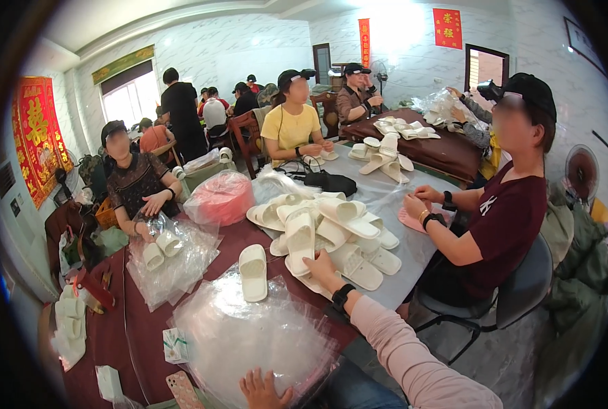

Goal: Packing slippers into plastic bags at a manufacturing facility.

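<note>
My right hand (324,269) reaches into a heap of white slippers (338,221), its thumb and fingers closed on the near end of a white slipper (300,235). My left hand (266,390) lies flat with fingers spread on a stack of clear plastic bags (249,334) close to me. A single white slipper (253,273) rests sole-down across the far edge of that stack, apart from both hands. Part of the gripped slipper's near end is hidden by my right fingers.
A dark red cloth covers the table (150,344). A phone (183,390) and small boxes (175,345) lie left of the bags. Beyond sits a pink plastic-wrapped roll (220,196). Co-workers sit around; one at right handles a pink slipper (420,217). A chair (501,293) stands right.
</note>
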A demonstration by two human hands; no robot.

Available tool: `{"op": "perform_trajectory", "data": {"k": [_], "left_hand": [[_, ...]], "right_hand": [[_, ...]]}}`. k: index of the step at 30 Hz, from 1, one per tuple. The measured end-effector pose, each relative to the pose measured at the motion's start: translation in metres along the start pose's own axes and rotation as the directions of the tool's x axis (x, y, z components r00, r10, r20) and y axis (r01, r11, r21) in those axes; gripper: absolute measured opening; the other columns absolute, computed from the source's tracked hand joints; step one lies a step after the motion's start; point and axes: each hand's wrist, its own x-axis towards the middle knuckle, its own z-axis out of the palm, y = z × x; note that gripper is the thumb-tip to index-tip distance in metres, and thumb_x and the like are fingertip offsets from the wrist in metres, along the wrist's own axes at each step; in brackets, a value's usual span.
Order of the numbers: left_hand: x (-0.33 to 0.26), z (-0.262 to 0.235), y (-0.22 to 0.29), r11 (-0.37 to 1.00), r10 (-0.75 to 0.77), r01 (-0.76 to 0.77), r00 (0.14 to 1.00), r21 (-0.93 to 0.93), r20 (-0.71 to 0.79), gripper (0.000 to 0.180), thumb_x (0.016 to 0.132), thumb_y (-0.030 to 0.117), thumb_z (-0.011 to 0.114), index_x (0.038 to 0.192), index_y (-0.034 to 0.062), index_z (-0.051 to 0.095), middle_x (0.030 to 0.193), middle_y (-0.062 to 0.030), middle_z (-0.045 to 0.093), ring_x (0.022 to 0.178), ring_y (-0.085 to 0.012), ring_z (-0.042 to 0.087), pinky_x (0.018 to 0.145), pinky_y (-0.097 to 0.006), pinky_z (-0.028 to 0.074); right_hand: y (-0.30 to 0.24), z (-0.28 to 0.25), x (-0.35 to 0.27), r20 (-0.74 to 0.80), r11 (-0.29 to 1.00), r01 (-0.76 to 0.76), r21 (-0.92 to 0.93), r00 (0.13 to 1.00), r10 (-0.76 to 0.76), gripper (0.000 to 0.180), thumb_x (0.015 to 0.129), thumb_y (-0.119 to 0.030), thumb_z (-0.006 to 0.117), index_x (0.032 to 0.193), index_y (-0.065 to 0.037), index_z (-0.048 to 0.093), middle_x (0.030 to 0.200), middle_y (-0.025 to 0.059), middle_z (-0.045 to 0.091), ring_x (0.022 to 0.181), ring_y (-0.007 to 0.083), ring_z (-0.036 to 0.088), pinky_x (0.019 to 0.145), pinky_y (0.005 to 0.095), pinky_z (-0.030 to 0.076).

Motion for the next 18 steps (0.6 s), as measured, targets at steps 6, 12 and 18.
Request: {"op": "perform_trajectory", "data": {"k": [6,12,18], "left_hand": [[0.001,-0.003,0.006,1.000,-0.004,0.004,1.000,-0.018,0.006,0.065,0.078,0.050,0.060,0.122,0.0024,0.052,0.128,-0.0265,0.046,0.122,-0.0429,0.038,0.102,-0.058,0.023],[-0.004,-0.002,-0.001,1.000,-0.019,0.019,1.000,0.003,0.020,0.067,0.077,0.050,0.061,0.124,0.0038,0.049,0.130,-0.0262,0.043,0.124,-0.0422,0.036,0.103,-0.058,0.023],[-0.007,0.003,-0.003,1.000,-0.001,0.001,1.000,0.012,0.012,0.066,0.078,0.050,0.060,0.125,0.0044,0.048,0.131,-0.0251,0.044,0.124,-0.0420,0.036,0.103,-0.058,0.023]], "right_hand": [[-0.008,-0.010,-0.009,-0.173,0.943,0.099,0.316,0.984,-0.046,0.038,0.080,-0.024,0.066,0.104,0.000,0.050,0.095,0.0155,0.063,0.088,0.0250,0.061,0.077,0.0348,0.046],[-0.066,-0.035,-0.069,0.135,0.731,0.018,0.682,0.979,-0.150,0.037,0.085,-0.015,0.062,0.115,0.002,0.047,0.102,0.0135,0.061,0.090,0.0165,0.060,0.077,0.0285,0.048],[-0.062,-0.069,-0.135,0.316,0.650,-0.080,0.756,0.914,-0.256,0.039,0.087,-0.012,0.058,0.122,0.003,0.047,0.103,0.0082,0.061,0.089,0.0130,0.060,0.078,0.0247,0.047]]}}
